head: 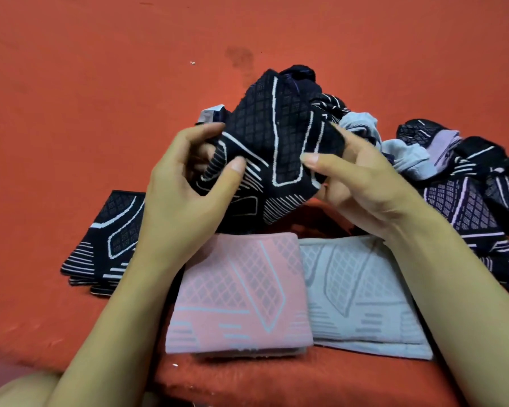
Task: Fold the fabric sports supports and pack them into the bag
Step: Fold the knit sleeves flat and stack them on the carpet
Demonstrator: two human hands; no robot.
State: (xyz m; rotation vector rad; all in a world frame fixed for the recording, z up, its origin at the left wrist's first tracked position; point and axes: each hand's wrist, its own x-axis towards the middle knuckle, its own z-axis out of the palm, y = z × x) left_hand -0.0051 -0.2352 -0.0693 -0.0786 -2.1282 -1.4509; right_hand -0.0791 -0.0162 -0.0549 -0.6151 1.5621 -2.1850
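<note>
A black fabric support [279, 136] with white lines and a diamond grid is held up in the middle of the view. My left hand [185, 189] pinches its lower left edge and my right hand [362, 183] grips its lower right edge. Below it lie a folded pink support [235, 292] and a folded light grey support [356, 292], side by side. A stack of folded black supports [106, 248] rests at the left, partly behind my left forearm. No bag is in view.
Everything lies on a red-orange cloth surface [100, 83]. A loose heap of unfolded black, grey and lilac supports [459, 177] spreads at the right. A dark stain [238, 55] marks the cloth further back.
</note>
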